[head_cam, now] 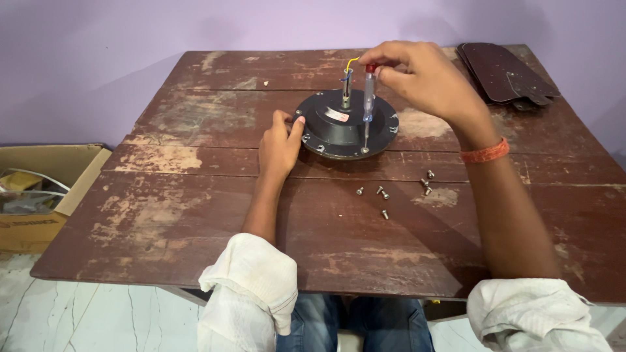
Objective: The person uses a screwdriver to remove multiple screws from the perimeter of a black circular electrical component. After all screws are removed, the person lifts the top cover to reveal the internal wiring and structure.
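Seemingly heavy and rigid, the round dark motor housing (pixel 345 127) mid-table is best gripped at its rim, where the left hand (pixel 279 145) clasps it while the right hand (pixel 417 75) pinches a clear-handled screwdriver (pixel 368 98) upright on it.

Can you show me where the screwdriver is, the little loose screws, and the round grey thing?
screwdriver (pixel 368 98): head view, on its clear handle.
loose screws (pixel 383 192): head view, on one screw on the table.
round grey motor housing (pixel 326 124): head view, on its domed top.

Counted on the bench (pixel 195 221)

One motor housing (pixel 345 124), one screwdriver (pixel 368 98), five loose screws (pixel 383 193) at its 6 o'clock, one cardboard box (pixel 39 195).
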